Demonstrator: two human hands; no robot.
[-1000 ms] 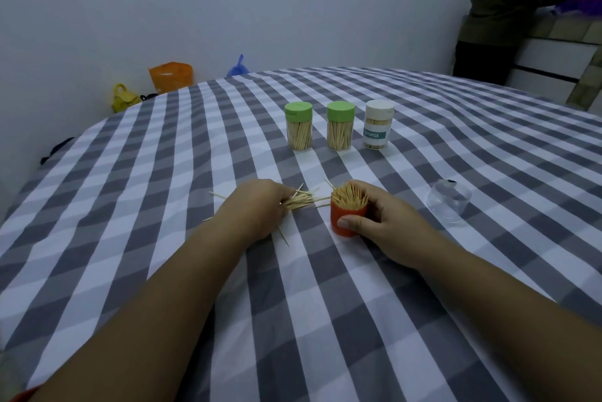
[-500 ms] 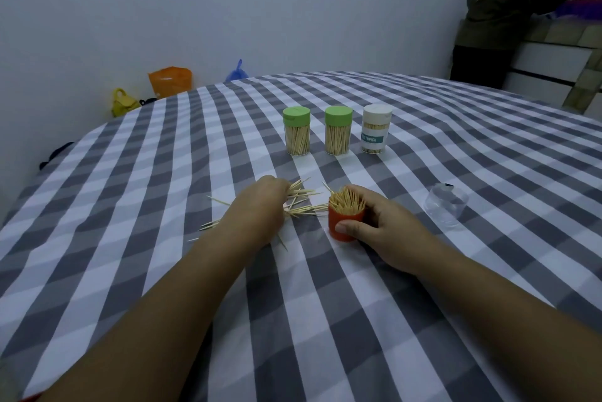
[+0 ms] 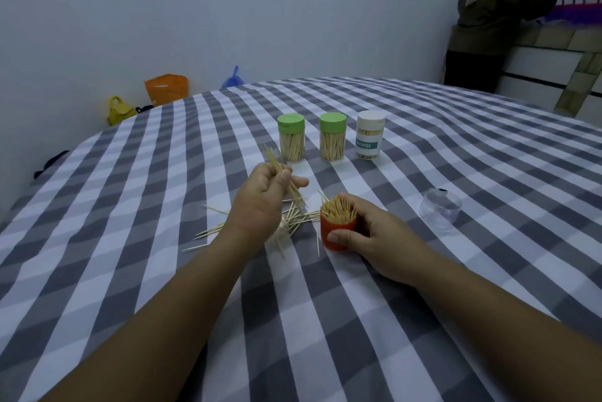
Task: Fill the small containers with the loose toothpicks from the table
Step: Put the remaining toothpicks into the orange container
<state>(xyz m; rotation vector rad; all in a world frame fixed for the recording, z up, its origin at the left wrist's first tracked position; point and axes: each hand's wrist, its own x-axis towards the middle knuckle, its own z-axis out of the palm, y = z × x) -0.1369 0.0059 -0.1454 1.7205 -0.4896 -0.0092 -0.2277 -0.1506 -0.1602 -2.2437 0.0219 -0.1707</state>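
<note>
My left hand (image 3: 264,198) is lifted off the cloth and pinches a bunch of toothpicks (image 3: 277,164) that slants up to the left. Beneath it, loose toothpicks (image 3: 213,230) lie scattered on the checked tablecloth. My right hand (image 3: 368,232) grips an open orange container (image 3: 337,234) packed with upright toothpicks, standing on the table just right of the pile. Farther back stand two green-lidded containers (image 3: 291,137) (image 3: 332,137) and a white-lidded one (image 3: 369,135), all filled and closed.
A clear plastic lid (image 3: 439,209) lies to the right of the orange container. The table (image 3: 423,128) has a grey and white checked cloth. A person (image 3: 495,17) stands at the far right by a counter. Orange, yellow and blue bags (image 3: 166,88) sit by the wall.
My left hand has gathered a bunch of toothpicks from the pile and raised it off the table. My right hand stays on the orange container.
</note>
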